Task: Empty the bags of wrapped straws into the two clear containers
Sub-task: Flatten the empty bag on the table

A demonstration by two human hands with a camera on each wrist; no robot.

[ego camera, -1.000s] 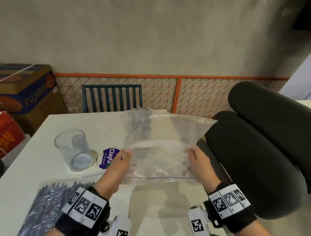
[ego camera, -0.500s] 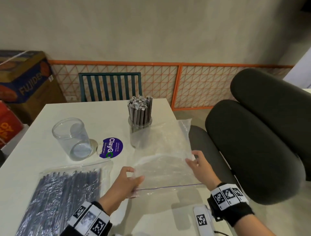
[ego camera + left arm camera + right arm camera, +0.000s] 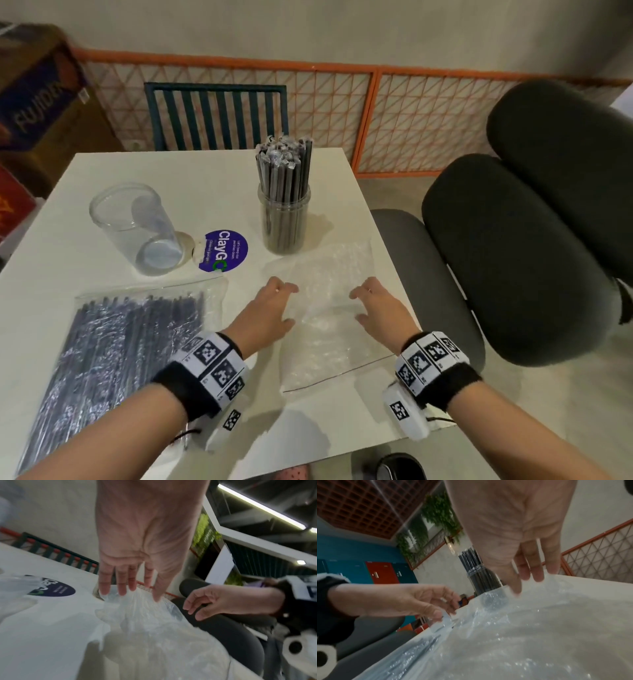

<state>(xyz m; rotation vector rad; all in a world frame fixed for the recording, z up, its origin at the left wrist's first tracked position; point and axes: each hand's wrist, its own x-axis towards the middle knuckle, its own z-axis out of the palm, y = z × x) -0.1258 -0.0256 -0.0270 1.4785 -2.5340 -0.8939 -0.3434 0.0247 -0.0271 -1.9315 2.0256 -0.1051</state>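
An empty clear zip bag (image 3: 329, 318) lies flat on the white table (image 3: 191, 178) near its right edge. My left hand (image 3: 270, 305) hovers at the bag's left side with fingers loosely spread, and my right hand (image 3: 373, 305) hovers over its right side, also relaxed; neither grips it. In the left wrist view my left fingers (image 3: 123, 586) hang just above the crumpled bag (image 3: 154, 635). A clear container (image 3: 284, 219) packed with dark wrapped straws stands behind the bag. An empty clear container (image 3: 133, 226) stands at left. A full bag of wrapped straws (image 3: 113, 349) lies front left.
A round purple sticker (image 3: 224, 251) is on the table between the containers. Black padded chair cushions (image 3: 534, 240) crowd the right side. A green slatted chair (image 3: 219, 116) and an orange mesh fence (image 3: 411, 116) stand behind the table. Cardboard boxes (image 3: 30, 102) sit at left.
The empty bag was held up in both hands, then lowered onto the table and let go. Both hands now hover open above it. The view has tilted downward.
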